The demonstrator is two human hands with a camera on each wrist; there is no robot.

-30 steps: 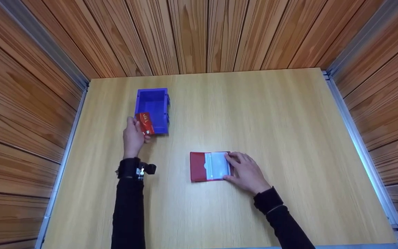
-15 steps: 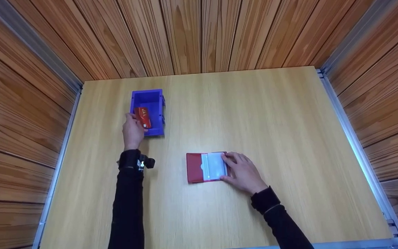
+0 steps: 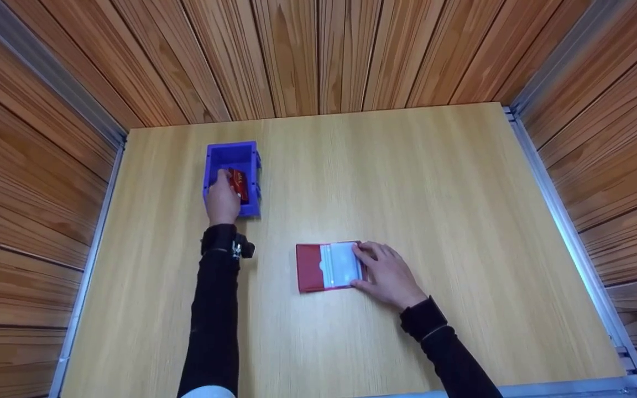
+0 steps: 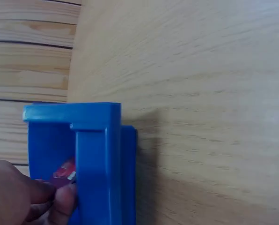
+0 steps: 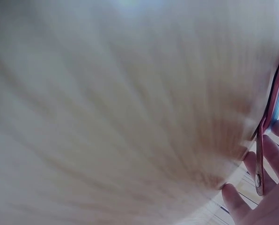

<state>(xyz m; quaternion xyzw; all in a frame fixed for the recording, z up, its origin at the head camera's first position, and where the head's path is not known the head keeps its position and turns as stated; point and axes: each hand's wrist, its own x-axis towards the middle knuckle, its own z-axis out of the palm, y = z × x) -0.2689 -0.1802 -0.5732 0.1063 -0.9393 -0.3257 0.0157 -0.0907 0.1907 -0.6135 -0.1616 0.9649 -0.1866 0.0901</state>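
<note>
My left hand (image 3: 223,200) reaches into the blue-purple plastic bin (image 3: 256,204) at the back left. It pinches a red card (image 3: 239,185) with gold lettering between thumb and fingers, inside the walls. In the left wrist view the card (image 4: 64,171) is partly covered by the fingers and the bin's wall. A red card holder (image 3: 309,268) lies spread on the table, its clear plastic sleeves (image 3: 342,265) facing up. My right hand (image 3: 390,275) grips the holder's right side. In the right wrist view, a strap with a snap button (image 5: 259,173) stands out between the fingers.
The wooden tabletop (image 3: 407,182) is enclosed by wood-plank walls (image 3: 346,55) at the back and sides. Metal rails (image 3: 545,177) run along the side edges.
My left hand has moved from the bin's left wall over and into the bin, carrying the red card lower inside. The right hand and card holder stay put; the head view shifted slightly.
</note>
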